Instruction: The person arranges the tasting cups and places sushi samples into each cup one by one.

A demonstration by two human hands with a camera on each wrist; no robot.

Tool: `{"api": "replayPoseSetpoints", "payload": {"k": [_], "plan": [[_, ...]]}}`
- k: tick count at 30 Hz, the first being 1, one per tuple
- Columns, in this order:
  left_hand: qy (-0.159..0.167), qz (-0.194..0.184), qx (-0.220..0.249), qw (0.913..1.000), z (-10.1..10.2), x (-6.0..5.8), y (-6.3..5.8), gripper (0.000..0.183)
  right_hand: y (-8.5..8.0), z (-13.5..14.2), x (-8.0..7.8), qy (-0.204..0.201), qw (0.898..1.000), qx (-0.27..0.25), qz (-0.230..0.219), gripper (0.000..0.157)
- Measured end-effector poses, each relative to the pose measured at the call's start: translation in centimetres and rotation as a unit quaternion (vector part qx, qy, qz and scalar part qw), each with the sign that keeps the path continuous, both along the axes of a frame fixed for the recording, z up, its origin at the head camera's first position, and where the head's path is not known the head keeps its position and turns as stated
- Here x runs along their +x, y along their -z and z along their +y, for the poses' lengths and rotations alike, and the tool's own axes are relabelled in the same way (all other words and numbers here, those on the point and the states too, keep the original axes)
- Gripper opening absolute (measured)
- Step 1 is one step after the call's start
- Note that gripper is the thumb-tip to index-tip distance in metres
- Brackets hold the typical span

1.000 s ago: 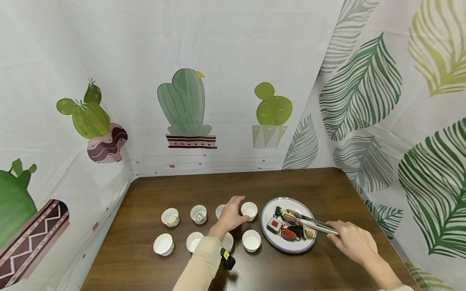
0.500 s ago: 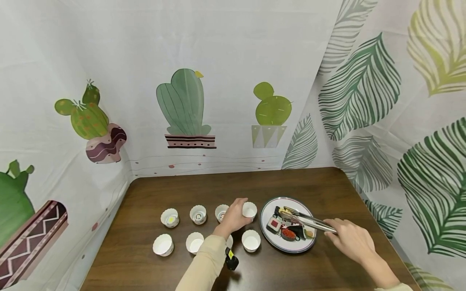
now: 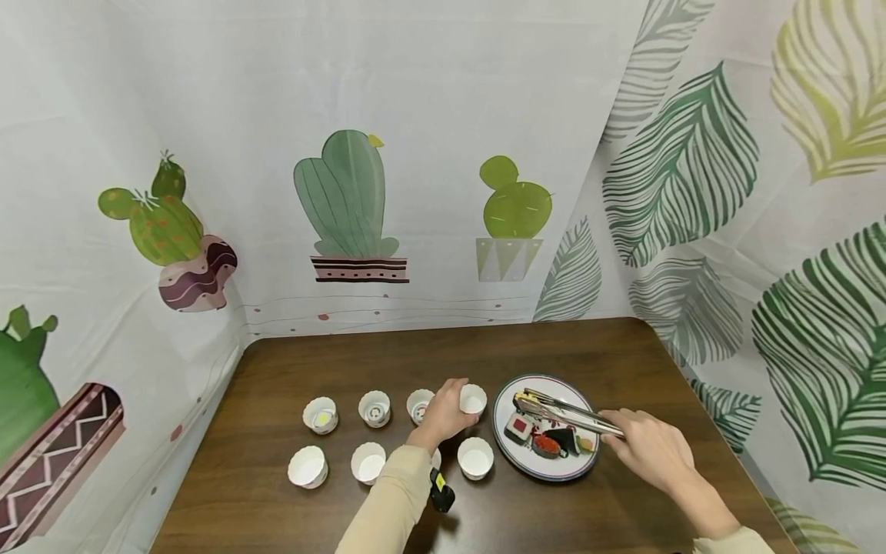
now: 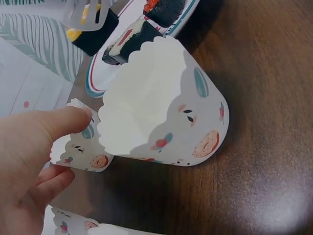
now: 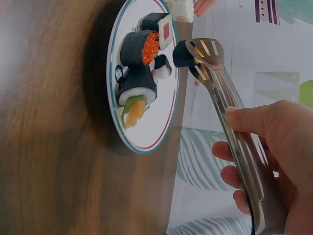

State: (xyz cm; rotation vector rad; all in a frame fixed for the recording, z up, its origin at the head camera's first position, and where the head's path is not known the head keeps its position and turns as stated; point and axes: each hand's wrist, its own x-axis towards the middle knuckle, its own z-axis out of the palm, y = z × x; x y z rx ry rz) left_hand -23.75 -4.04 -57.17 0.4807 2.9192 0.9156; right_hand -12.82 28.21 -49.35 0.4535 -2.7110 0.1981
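My right hand (image 3: 651,448) grips metal tongs (image 5: 237,142), whose slotted tips pinch a dark seaweed-wrapped sushi piece (image 5: 183,55) with a yellow topping. In the head view this piece hangs over the left part of the white plate (image 3: 508,450). On the plate lie a roll with a red square centre (image 3: 519,427), a sushi topped with red roe (image 3: 546,445) and a cone-shaped hand roll (image 5: 138,85). With thumb and fingers, my left hand (image 3: 446,415) holds the patterned white paper baking cup (image 4: 80,149) at the back right of the cup rows.
Several more scalloped paper cups stand in two rows on the brown table (image 3: 554,515); the nearest is a front-row cup (image 3: 475,459). One back-left cup (image 3: 321,416) has a yellow spot inside. A printed cloth (image 3: 429,192) hangs behind the table.
The tongs have lifted the yellow-topped sushi piece and moved it left, the right hand shifting left too. My left hand moved slightly right against the cup, then stayed there.
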Motion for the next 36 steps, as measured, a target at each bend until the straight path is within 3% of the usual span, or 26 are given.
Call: {"api": "replayPoseSetpoints", "payload": {"k": [7,23,36], "plan": [[-0.002,-0.018,0.002,0.9998,0.1,0.0,-0.1,0.071,-0.3,-1.0,-0.6,-0.012,1.0,-0.004,0.004,0.032],[-0.002,0.002,0.008,1.0,0.0,-0.1,-0.1,0.061,-0.4,-3.3,-2.0,-0.032,0.999,-0.016,-0.005,0.03],[-0.004,-0.014,0.015,0.9998,0.1,-0.1,-0.1,0.063,-0.5,-5.1,-2.9,-0.037,0.999,-0.022,-0.01,0.03]]}}
